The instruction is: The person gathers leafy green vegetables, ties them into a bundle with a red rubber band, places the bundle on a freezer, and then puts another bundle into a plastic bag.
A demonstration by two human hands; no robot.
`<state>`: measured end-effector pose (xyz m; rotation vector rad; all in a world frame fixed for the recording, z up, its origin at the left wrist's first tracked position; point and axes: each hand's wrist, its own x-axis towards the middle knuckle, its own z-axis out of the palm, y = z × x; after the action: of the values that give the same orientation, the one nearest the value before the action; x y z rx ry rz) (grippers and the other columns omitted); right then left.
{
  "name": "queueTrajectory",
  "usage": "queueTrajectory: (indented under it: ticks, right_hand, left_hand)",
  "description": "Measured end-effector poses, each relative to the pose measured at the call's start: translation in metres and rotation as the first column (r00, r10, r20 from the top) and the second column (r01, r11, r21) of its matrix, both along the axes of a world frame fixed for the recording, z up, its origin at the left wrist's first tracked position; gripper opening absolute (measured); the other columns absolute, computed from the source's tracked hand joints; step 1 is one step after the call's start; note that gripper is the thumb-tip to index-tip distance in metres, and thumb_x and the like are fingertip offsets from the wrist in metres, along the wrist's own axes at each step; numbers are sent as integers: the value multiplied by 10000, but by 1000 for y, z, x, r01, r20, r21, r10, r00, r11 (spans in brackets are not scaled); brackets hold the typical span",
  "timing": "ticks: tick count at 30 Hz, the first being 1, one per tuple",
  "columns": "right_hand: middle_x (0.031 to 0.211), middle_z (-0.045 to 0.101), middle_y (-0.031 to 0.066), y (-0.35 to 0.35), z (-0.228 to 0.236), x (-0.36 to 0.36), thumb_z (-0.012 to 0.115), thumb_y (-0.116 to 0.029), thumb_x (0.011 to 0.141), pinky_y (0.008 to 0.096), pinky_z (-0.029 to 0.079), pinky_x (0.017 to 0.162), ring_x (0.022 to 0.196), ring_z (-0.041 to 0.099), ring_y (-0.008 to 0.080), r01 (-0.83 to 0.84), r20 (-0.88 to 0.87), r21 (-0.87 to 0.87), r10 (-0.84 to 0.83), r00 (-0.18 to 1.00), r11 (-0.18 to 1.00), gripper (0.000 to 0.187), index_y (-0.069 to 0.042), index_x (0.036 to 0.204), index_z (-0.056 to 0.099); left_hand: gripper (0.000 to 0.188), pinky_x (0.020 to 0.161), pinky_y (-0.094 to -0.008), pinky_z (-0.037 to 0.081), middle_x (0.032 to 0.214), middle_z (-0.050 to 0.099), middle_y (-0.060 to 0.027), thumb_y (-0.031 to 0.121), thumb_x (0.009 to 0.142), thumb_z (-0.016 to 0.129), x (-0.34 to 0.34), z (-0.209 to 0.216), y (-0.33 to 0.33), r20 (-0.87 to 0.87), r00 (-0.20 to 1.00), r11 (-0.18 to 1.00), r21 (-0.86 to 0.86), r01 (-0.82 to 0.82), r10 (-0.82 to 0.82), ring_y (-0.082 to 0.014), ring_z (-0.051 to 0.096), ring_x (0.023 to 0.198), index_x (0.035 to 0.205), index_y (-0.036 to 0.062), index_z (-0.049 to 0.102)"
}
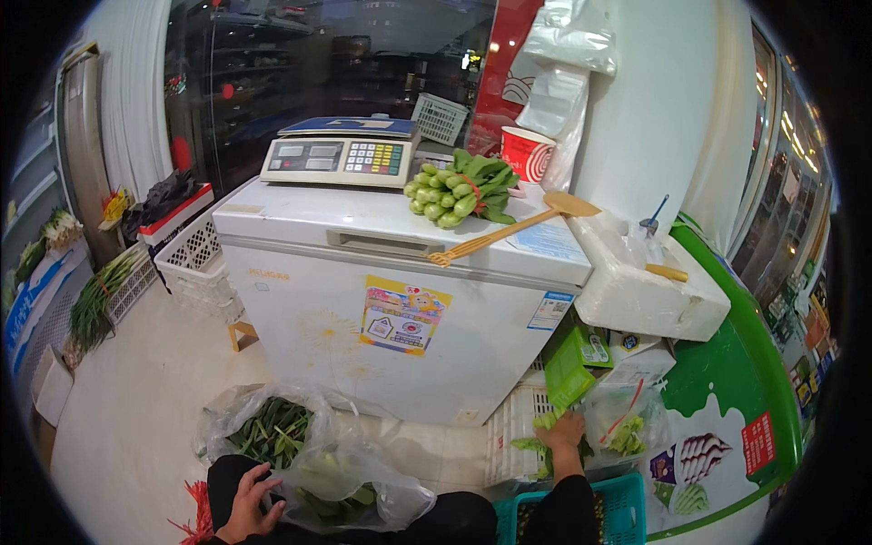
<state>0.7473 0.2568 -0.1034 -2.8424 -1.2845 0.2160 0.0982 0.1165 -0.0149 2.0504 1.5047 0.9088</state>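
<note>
My left hand (pixel 252 505) rests on my dark-clad knee, its fingers apart and holding nothing. Right beside it, a clear plastic bag (pixel 400 495) holds leafy greens (pixel 338 505). A second clear bag, just beyond, is full of long dark green leaves (pixel 272 427). My right hand (pixel 565 431) reaches down over a white slatted crate (pixel 502 445), its fingers closed on a pale-stemmed leafy vegetable (pixel 549 420); the fingertips are partly hidden. On the freezer lid lies a bundle of green bok choy (pixel 450 194) tied with a red band.
The white chest freezer (pixel 309 309) carries a weighing scale (pixel 341 159), a wooden spatula (pixel 509 225) and a red paper tub (pixel 527 153). A teal basket (pixel 627 509) stands under my right forearm. Red ties (pixel 195 513) lie by my left knee. A foam box (pixel 654 304) sits at right.
</note>
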Motion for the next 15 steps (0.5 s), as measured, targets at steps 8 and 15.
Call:
queueTrajectory:
  ticks: [8, 15]
  right_hand:
    - [1377, 514, 312, -9, 99, -30, 785, -404, 824, 460, 419, 1065, 1269, 516, 416, -136, -285, 762, 516, 807, 633, 781, 85, 1364, 502]
    - [1247, 526, 264, 23, 279, -64, 771, -215, 809, 475, 425, 1024, 1161, 510, 437, -493, 388, 798, 332, 860, 346, 674, 35, 1362, 477]
  left_hand:
    - [652, 1144, -502, 324, 1490, 394, -232, 97, 741, 783, -29, -5, -2, -125, 981, 988, 46, -145, 150, -424, 388, 1377, 1345, 86, 540]
    - [496, 1118, -515, 347, 1441, 480, -227, 189, 889, 687, -69, -27, -20, -299, 925, 970, 138, -201, 234, -432, 438, 1325, 1350, 65, 554]
